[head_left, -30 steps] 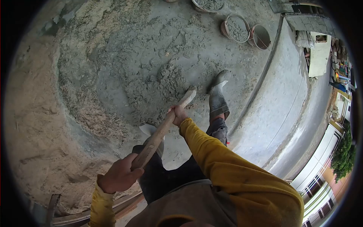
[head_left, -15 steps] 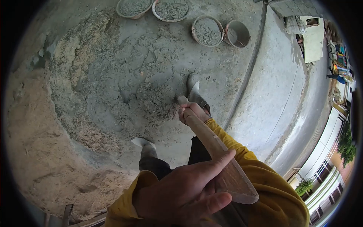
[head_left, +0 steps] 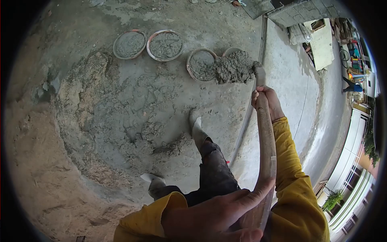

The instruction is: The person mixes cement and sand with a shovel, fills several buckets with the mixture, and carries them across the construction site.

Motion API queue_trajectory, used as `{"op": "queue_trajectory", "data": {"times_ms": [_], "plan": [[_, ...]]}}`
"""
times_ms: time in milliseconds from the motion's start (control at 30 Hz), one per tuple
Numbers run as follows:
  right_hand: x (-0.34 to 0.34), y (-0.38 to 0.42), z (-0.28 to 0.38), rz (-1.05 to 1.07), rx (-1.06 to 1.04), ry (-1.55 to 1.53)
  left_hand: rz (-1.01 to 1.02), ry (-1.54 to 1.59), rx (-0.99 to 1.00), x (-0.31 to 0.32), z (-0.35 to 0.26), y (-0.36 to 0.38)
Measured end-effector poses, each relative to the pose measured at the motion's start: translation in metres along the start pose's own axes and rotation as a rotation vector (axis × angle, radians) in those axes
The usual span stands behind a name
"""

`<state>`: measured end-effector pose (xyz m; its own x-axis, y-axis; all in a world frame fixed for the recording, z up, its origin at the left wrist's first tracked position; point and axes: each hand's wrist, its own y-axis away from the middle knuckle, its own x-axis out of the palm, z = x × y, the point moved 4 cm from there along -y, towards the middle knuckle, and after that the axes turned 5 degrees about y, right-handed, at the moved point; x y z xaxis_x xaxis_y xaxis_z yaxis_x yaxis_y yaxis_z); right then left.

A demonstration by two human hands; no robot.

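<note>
A shovel [head_left: 267, 139] with a long wooden handle runs up the right of my body. My right hand [head_left: 269, 101] is closed round the shaft close to the blade. Lower down, my left hand [head_left: 213, 213] grips the upper end of the handle, its thumb lying along the wood. A heap of wet grey mortar [head_left: 234, 67] sits on the blade and hides it. This load hangs over a bucket [head_left: 231, 51] whose back rim alone shows, and it overlaps the side of a mortar-filled bucket [head_left: 195, 64] on its left.
Two more mortar-filled buckets [head_left: 165, 45] [head_left: 130, 44] stand further left. Wet mortar [head_left: 133, 109] is spread over the ground before my boots [head_left: 197, 129], with a sand pile [head_left: 52, 161] at left. A ridge [head_left: 246, 121] edges the pale paving on the right.
The shovel has swung from the mortar at my feet up and right to the buckets, now loaded. My right hand has moved forward with it; the view has shifted.
</note>
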<state>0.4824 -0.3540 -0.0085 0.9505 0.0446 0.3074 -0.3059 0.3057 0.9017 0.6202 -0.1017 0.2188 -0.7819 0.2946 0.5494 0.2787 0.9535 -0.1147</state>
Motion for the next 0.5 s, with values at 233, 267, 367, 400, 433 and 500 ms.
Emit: {"op": "queue_trajectory", "data": {"times_ms": [233,267,367,400,433,500], "plan": [[-0.044,-0.149,-0.035,-0.342,-0.441,0.345,-0.348,-0.529,-0.921,-0.138,0.263,0.095],[-0.054,-0.176,-0.047,-0.355,-0.406,0.341,-0.393,-0.614,-0.913,-0.157,0.315,0.107],[-0.053,-0.207,-0.068,-0.448,-0.392,0.351,-0.483,-0.670,-0.984,-0.186,0.382,0.116],[-0.055,-0.207,-0.072,-0.537,-0.420,0.369,-0.521,-0.637,-1.055,-0.189,0.393,0.118],[-0.063,-0.208,-0.077,-0.546,-0.411,0.372,-0.514,-0.627,-1.062,-0.185,0.403,0.120],[-0.070,-0.201,-0.081,-0.487,-0.436,0.416,-0.557,-0.645,-1.047,-0.171,0.409,0.129]]}}
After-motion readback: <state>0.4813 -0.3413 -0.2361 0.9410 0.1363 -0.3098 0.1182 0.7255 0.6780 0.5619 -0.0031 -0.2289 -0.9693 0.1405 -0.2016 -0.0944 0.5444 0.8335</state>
